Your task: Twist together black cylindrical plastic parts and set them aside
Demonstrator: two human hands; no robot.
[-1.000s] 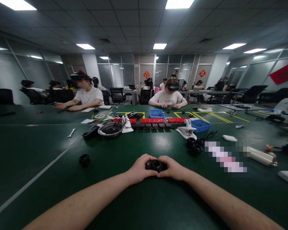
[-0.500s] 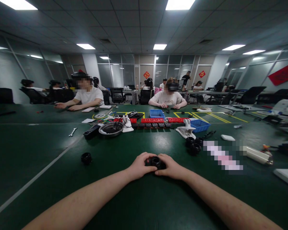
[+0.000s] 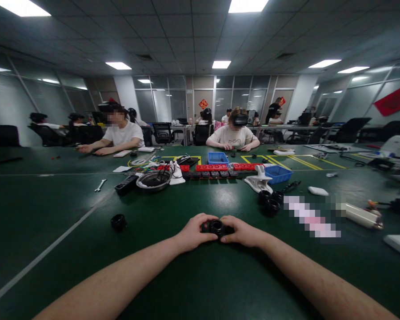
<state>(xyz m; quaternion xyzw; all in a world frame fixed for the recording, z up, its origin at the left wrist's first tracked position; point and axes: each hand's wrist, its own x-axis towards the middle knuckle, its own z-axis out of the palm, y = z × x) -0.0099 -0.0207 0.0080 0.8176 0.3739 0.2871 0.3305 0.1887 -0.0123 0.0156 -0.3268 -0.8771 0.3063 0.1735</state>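
- Grasps black ring part (image 3: pixel 216 230) with bent fingers of left hand (image 3: pixel 192 233) and right hand (image 3: pixel 242 233).
- Has loose black piece (image 3: pixel 118 223) well left of black ring part.

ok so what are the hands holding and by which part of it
A black ring-shaped part, seemingly by its outer sides, between the left hand and right hand; exact contact is too dark to tell.

The left forearm (image 3: pixel 120 280) and right forearm (image 3: pixel 306 275) are bare — tapering towards the wrists (image 3: pixel 179 244) — with bare fingers (image 3: pixel 205 218).
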